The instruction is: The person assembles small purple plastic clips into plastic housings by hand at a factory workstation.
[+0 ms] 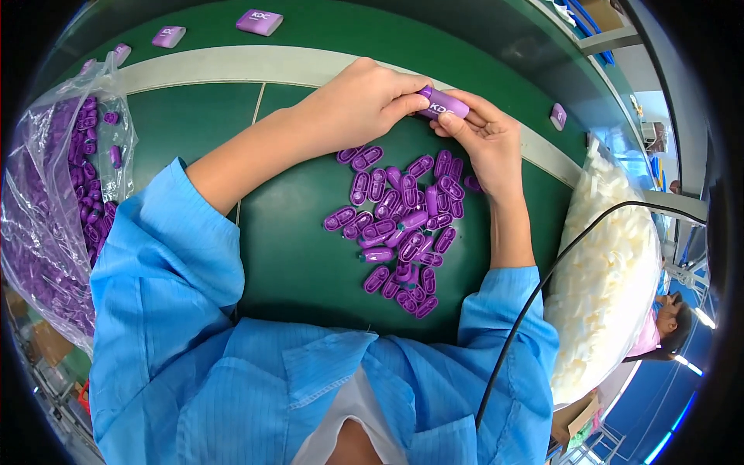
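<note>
Between my two hands, above the table's far edge, is a small purple plastic case [446,105] with rounded sides and white print. My left hand [368,101] pinches its darker purple end with thumb and fingers. The other end sits in my right hand [490,139], the thumb pressed on its near side and fingers behind it. Below my hands, on the green table [294,256], lies a loose pile of purple oval plastic caps [411,240]. Some show their hollow inside and others lie on their side.
At the left stands a clear plastic bag [46,232] full of purple caps. A large bag of cream-coloured pieces [604,287] is at the right. A black cable [535,294] hangs in front of it. Beyond a pale rail [209,63], several purple cases [260,22] lie on a green belt.
</note>
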Demonstrator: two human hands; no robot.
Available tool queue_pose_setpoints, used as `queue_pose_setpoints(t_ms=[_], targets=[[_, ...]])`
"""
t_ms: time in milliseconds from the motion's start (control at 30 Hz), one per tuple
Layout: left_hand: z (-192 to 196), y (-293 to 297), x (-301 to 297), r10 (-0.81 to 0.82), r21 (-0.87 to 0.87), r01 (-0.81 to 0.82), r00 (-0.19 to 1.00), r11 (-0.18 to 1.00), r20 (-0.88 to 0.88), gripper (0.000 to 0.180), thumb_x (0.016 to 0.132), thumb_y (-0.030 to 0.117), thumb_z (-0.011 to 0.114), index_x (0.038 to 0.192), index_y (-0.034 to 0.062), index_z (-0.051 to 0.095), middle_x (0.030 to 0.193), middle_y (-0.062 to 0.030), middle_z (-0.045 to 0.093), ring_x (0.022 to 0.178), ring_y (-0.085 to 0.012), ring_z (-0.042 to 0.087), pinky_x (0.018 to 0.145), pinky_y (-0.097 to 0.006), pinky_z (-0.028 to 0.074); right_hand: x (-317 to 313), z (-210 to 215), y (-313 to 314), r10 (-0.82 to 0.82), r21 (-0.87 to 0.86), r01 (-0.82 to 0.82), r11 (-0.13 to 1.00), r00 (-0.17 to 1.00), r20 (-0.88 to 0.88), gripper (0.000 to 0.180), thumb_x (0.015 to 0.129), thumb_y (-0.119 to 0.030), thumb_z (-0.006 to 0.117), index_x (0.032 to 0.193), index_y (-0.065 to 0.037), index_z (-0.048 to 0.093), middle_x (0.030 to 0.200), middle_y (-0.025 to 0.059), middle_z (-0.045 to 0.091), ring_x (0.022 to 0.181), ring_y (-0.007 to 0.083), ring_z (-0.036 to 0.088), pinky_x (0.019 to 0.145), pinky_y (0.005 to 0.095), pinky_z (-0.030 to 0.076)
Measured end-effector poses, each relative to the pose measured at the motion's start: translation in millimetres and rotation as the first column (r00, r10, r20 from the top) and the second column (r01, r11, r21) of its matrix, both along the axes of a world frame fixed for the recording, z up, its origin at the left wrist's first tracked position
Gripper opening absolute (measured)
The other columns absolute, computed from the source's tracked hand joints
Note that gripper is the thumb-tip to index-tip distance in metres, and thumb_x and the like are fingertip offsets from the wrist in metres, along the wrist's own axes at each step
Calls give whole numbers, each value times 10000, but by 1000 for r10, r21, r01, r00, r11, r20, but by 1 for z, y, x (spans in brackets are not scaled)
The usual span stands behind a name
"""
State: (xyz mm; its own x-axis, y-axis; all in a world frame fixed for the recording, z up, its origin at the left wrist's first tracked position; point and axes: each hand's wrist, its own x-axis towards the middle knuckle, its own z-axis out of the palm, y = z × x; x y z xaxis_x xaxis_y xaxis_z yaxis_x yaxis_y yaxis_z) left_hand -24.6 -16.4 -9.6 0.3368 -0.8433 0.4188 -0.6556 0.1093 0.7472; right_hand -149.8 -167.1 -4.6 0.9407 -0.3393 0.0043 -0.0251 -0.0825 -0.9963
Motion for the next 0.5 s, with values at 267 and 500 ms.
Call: queue_pose_setpoints(t_ms=[267,500], targets=[[-8,1,-18,204,-116,-181,952,977,229,263,802,73,578,1038,-40,551,731,-185,605,635,-321,599,549,-356,480,0,-2,13,-125,-208,149,967,984,123,249,767,12,636,1010,49,595,831,91,637,690,99,597,643,214,504],[3,7,-29,208,10,-224,919,975,335,283,804,65,564,1053,-59,515,714,-192,588,628,-332,589,538,-373,472,-6,8,16,-79,-493,129,860,990,121,274,749,-27,663,1010,29,600,833,100,653,710,107,625,663,222,503]])
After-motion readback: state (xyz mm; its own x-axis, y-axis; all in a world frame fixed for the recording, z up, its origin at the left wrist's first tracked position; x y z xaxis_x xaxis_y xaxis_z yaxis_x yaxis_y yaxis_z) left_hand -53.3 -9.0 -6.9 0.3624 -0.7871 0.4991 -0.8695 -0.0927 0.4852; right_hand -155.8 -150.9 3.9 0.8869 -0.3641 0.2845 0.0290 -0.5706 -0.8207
